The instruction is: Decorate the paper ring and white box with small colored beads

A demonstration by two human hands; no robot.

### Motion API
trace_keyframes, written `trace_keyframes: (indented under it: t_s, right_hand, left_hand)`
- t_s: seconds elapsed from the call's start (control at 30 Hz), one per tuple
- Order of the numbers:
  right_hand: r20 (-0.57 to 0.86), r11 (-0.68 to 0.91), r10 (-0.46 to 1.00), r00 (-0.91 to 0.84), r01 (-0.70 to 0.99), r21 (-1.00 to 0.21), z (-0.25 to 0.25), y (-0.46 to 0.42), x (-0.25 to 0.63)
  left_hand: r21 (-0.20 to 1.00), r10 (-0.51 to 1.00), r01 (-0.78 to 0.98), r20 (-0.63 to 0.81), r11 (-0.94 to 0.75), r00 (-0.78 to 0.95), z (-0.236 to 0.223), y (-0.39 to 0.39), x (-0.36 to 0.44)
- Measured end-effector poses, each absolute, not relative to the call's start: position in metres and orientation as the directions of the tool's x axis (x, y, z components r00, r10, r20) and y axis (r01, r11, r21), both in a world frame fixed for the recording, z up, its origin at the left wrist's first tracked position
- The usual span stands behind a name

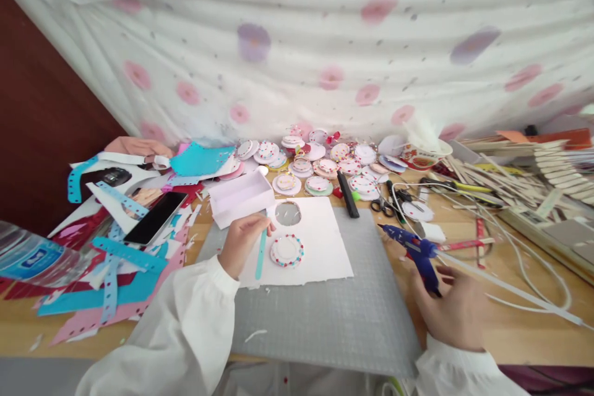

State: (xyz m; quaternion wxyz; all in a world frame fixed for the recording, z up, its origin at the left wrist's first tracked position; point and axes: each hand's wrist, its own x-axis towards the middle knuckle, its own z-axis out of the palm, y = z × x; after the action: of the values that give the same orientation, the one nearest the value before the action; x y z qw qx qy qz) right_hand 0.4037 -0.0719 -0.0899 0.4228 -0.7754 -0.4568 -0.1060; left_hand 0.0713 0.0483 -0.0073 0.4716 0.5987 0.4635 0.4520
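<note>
My left hand (247, 240) is closed in a pinch above a white paper sheet (325, 247), with a narrow teal strip (260, 257) running down from the fingertips. Just right of it, a small round paper disc with a ring of red and blue beads (287, 251) lies on the sheet. A grey round piece (288, 213) sits behind that disc. On the right, my right hand (450, 303), slightly blurred, has its thumb and fingers around the handle of a blue hot glue gun (415, 246). The gun's nozzle points left, and a white glue stick (510, 288) trails from its back.
A grey cutting mat (325, 322) lies under the sheet. Several decorated paper discs (318, 184) crowd the back, near a white box (241, 198), a black stick-like tool (347, 195) and scissors (383, 207). Paper scraps, a phone (156, 218) and a bottle (41, 257) occupy the left.
</note>
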Motion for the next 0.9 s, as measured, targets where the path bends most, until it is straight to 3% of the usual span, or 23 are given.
trace_keyframes:
  t_s: [0.07,0.1,0.27,0.33,0.53,0.73,0.8,0.9]
  right_hand:
    - [0.634,-0.249,0.555,0.538,0.835,-0.490,-0.085,-0.089,0.394]
    - [0.668,-0.189,0.561,0.489,0.861,-0.472,-0.082,-0.096,0.387]
    - [0.733,0.376,0.678,0.053,0.832,-0.408,-0.055,-0.083,0.317]
    - [0.777,0.518,0.624,-0.085,0.789,-0.329,-0.043,-0.058,0.287]
    - [0.845,0.732,0.456,-0.280,0.658,-0.177,-0.041,0.006,0.253]
    - [0.899,0.736,0.395,-0.190,0.651,-0.186,-0.063,0.023,0.259]
    - [0.903,0.702,0.426,-0.055,0.650,-0.291,-0.067,0.027,0.260]
    - [0.783,0.600,0.550,0.291,0.515,-0.613,-0.069,0.034,0.260]
  left_hand:
    - [0.989,0.993,0.119,0.072,-0.083,0.095,-0.005,0.043,0.073]
    - [0.992,0.996,0.109,0.057,-0.064,0.066,-0.004,0.042,0.076]
    - [0.999,0.999,0.041,-0.018,0.017,0.030,0.000,0.036,0.103]
    - [0.999,0.997,0.033,-0.042,0.040,0.070,0.001,0.033,0.116]
    - [0.995,0.997,0.098,0.013,-0.020,0.070,-0.001,0.029,0.130]
    - [0.976,0.995,0.213,0.022,-0.043,0.098,-0.002,0.039,0.130]
    - [0.956,0.991,0.280,0.061,-0.092,0.118,-0.005,0.045,0.124]
    - [0.906,0.972,0.355,0.191,-0.229,0.138,-0.016,0.058,0.104]
